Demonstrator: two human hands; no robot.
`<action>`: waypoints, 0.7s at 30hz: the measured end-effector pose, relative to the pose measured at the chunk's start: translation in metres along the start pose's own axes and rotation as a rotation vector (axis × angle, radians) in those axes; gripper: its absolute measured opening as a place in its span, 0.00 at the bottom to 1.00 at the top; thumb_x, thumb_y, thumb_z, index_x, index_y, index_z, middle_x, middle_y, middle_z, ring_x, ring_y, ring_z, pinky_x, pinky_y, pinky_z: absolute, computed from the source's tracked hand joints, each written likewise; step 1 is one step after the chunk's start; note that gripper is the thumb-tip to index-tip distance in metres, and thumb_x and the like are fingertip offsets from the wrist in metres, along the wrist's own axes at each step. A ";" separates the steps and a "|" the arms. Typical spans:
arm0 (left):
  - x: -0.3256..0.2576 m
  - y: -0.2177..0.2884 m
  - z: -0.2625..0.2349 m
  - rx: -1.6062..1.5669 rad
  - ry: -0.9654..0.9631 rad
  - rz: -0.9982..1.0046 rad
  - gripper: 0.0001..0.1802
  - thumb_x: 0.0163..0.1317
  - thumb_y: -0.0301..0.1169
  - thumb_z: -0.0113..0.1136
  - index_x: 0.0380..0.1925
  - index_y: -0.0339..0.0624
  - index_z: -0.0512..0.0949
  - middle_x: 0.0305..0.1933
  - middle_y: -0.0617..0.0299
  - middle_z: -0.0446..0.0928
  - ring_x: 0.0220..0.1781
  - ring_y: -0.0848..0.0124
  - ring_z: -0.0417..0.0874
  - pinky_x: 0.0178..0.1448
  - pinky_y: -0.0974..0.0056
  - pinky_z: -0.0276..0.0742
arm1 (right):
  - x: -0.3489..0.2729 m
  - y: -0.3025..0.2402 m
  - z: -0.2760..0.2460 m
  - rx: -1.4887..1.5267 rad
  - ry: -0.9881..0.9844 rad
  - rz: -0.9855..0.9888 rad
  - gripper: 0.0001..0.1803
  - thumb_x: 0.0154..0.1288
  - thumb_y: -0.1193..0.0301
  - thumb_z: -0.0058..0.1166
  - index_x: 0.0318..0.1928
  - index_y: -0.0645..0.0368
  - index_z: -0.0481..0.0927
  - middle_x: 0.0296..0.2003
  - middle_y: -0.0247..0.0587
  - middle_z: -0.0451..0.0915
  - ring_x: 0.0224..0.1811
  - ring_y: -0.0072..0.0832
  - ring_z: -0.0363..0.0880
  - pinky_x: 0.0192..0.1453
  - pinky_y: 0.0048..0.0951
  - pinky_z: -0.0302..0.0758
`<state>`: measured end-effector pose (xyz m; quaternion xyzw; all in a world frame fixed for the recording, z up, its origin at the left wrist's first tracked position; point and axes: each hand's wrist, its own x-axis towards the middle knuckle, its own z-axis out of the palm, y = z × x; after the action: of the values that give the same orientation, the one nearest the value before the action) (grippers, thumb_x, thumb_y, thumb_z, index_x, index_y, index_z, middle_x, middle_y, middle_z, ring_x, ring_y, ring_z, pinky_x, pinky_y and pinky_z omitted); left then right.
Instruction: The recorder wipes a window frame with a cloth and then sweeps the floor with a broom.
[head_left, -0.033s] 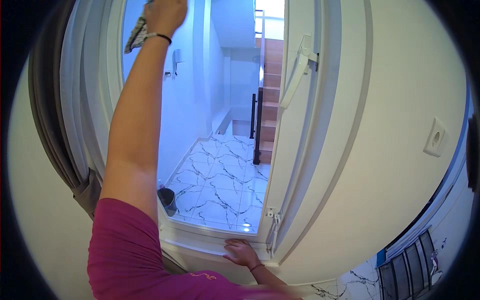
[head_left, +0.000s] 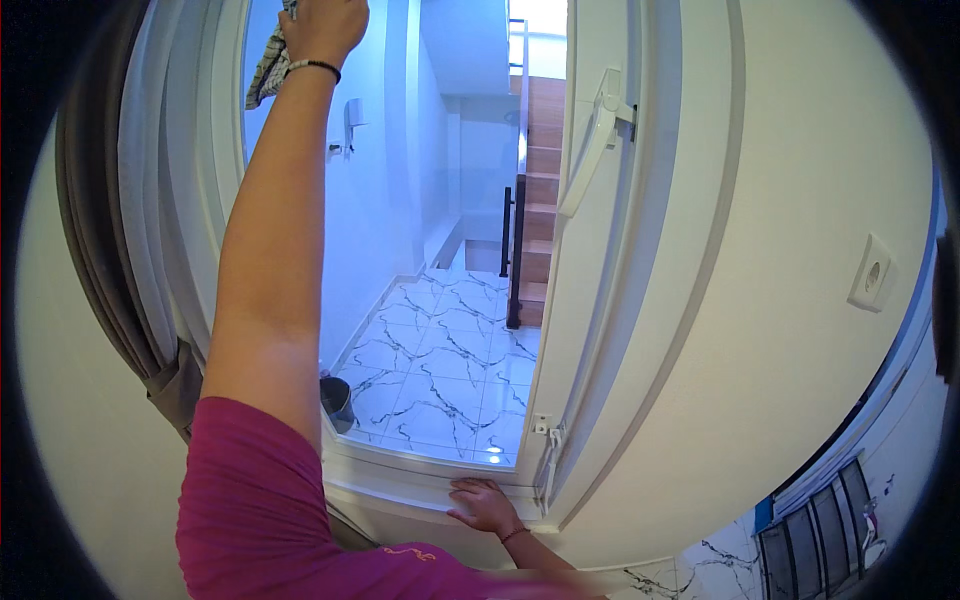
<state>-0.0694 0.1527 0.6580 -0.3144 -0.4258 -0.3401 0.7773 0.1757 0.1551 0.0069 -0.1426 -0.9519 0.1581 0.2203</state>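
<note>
My left hand (head_left: 328,28) is raised high against the upper left of the window glass (head_left: 385,200), partly cut off by the top edge. It is closed on a dark-and-light patterned cloth (head_left: 268,72), whose loose end hangs down on the left side of the wrist. Low down, my right hand (head_left: 486,506) rests on the white window sill (head_left: 400,485), fingers stretched out and holding nothing. A dark beaded band circles the left wrist, and a thin one the right.
White window handle (head_left: 603,135) sticks out on the right frame; a metal stay (head_left: 548,465) sits at its lower corner. A tied grey curtain (head_left: 110,250) hangs left. A wall socket (head_left: 872,274) is at right. Beyond the glass are wooden stairs (head_left: 540,210) and a dark bucket (head_left: 337,402).
My left hand and the cloth have shifted slightly to the left. The right hand stays where it was on the sill.
</note>
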 end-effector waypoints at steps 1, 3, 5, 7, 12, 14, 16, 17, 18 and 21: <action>-0.002 -0.010 0.024 0.092 0.289 -0.044 0.19 0.61 0.38 0.46 0.43 0.32 0.70 0.47 0.44 0.73 0.41 0.47 0.76 0.47 0.48 0.70 | 0.004 -0.003 0.000 0.005 -0.007 -0.014 0.22 0.58 0.49 0.50 0.43 0.51 0.79 0.55 0.33 0.73 0.59 0.29 0.67 0.63 0.35 0.59; 0.009 0.027 0.019 -0.209 -0.066 -0.155 0.19 0.61 0.36 0.45 0.44 0.31 0.70 0.43 0.42 0.74 0.42 0.47 0.76 0.47 0.46 0.69 | 0.000 -0.001 -0.002 0.007 -0.019 0.003 0.22 0.58 0.49 0.51 0.43 0.51 0.79 0.55 0.33 0.73 0.59 0.29 0.68 0.63 0.35 0.59; 0.014 0.107 -0.021 -0.323 -0.236 -0.189 0.19 0.59 0.34 0.44 0.44 0.31 0.69 0.43 0.40 0.74 0.40 0.47 0.76 0.45 0.44 0.68 | -0.005 0.005 -0.006 0.031 0.015 0.023 0.22 0.58 0.50 0.51 0.43 0.52 0.79 0.55 0.33 0.73 0.59 0.29 0.67 0.64 0.35 0.59; -0.004 0.132 -0.036 -0.330 -0.130 0.140 0.23 0.59 0.35 0.45 0.51 0.32 0.67 0.56 0.45 0.67 0.57 0.49 0.68 0.54 0.44 0.63 | -0.002 0.001 -0.009 0.023 0.003 0.014 0.22 0.58 0.50 0.51 0.43 0.52 0.79 0.55 0.34 0.73 0.59 0.30 0.67 0.64 0.35 0.59; -0.084 0.150 -0.090 -0.489 -0.306 0.293 0.26 0.56 0.40 0.56 0.53 0.42 0.69 0.67 0.56 0.59 0.70 0.61 0.55 0.68 0.46 0.47 | -0.002 -0.004 -0.012 0.024 0.008 0.010 0.22 0.58 0.50 0.51 0.43 0.53 0.79 0.55 0.34 0.73 0.59 0.31 0.67 0.63 0.35 0.59; -0.125 0.153 -0.119 -0.575 -0.501 0.379 0.23 0.52 0.35 0.55 0.51 0.47 0.72 0.67 0.61 0.58 0.71 0.63 0.54 0.70 0.46 0.44 | -0.004 0.001 -0.010 0.010 0.032 -0.014 0.22 0.58 0.50 0.52 0.43 0.53 0.79 0.54 0.34 0.73 0.59 0.31 0.67 0.63 0.35 0.60; -0.173 0.145 -0.145 -0.665 -0.605 0.527 0.25 0.52 0.31 0.53 0.54 0.48 0.70 0.69 0.61 0.56 0.72 0.64 0.51 0.71 0.46 0.40 | -0.003 0.001 -0.009 0.021 0.024 -0.008 0.22 0.58 0.50 0.51 0.43 0.53 0.79 0.54 0.34 0.73 0.59 0.31 0.67 0.63 0.35 0.60; -0.205 0.139 -0.157 -0.738 -0.647 0.660 0.26 0.52 0.30 0.52 0.55 0.50 0.69 0.69 0.62 0.56 0.72 0.64 0.51 0.71 0.45 0.39 | -0.003 0.000 -0.009 0.027 0.019 0.000 0.22 0.58 0.49 0.51 0.43 0.53 0.79 0.54 0.34 0.73 0.59 0.31 0.67 0.63 0.36 0.60; -0.227 0.132 -0.162 -0.815 -0.685 0.792 0.28 0.52 0.29 0.51 0.57 0.51 0.68 0.69 0.62 0.55 0.72 0.65 0.50 0.72 0.45 0.38 | -0.003 0.000 -0.009 0.029 0.019 0.002 0.22 0.58 0.49 0.51 0.43 0.53 0.79 0.54 0.34 0.73 0.59 0.31 0.67 0.63 0.36 0.60; -0.230 0.118 -0.164 -1.017 -0.810 0.912 0.29 0.51 0.29 0.51 0.58 0.54 0.67 0.69 0.62 0.55 0.72 0.65 0.51 0.72 0.45 0.37 | -0.003 0.000 -0.010 0.040 0.000 0.009 0.22 0.58 0.49 0.51 0.44 0.52 0.79 0.54 0.34 0.73 0.59 0.31 0.67 0.63 0.36 0.60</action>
<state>0.0047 0.1521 0.3613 -0.8735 -0.2973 -0.0002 0.3855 0.1828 0.1569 0.0144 -0.1427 -0.9479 0.1781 0.2223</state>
